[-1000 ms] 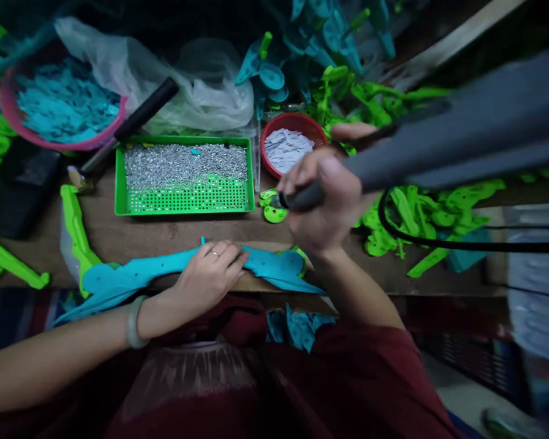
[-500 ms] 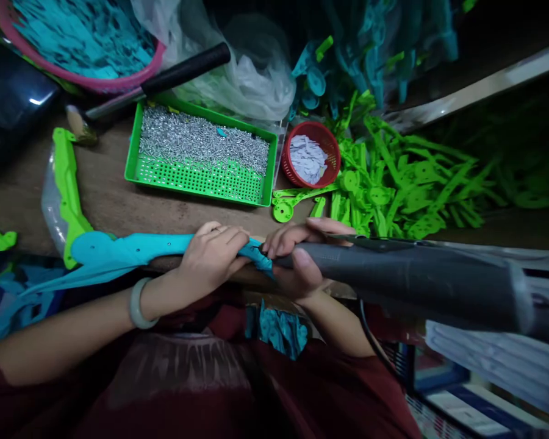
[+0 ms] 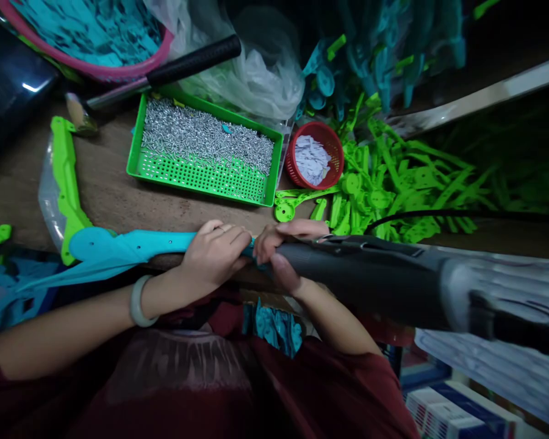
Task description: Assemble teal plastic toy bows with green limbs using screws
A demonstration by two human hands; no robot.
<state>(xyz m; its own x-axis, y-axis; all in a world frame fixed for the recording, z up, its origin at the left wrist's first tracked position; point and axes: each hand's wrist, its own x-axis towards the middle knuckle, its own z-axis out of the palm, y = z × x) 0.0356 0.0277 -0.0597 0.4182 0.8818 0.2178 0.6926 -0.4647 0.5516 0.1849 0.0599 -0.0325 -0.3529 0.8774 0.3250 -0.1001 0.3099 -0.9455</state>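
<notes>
My left hand (image 3: 216, 255) is closed around the narrow end of a blue plastic handle (image 3: 158, 242). At its far left, this handle meets a bright green plastic arm (image 3: 68, 189) with a clear curved sheet along its side. My right hand (image 3: 283, 250) grips the front end of a dark electric screwdriver (image 3: 361, 268), which lies nearly level and points left at the handle. Both hands are almost touching. The screwdriver's tip and the spot where it meets the handle are hidden by my fingers.
A green tray (image 3: 201, 183) of small metal screws stands ahead, beside a red basket (image 3: 291, 164) of pale pieces. Green plastic parts (image 3: 393, 183) are heaped at the right. A hammer (image 3: 192, 61) lies behind the tray, near a pink basin (image 3: 114, 72) of blue parts.
The screwdriver has shifted left, its tip closer to my left hand, and a black cable now shows over the green heap. My right hand has moved slightly left with it.
</notes>
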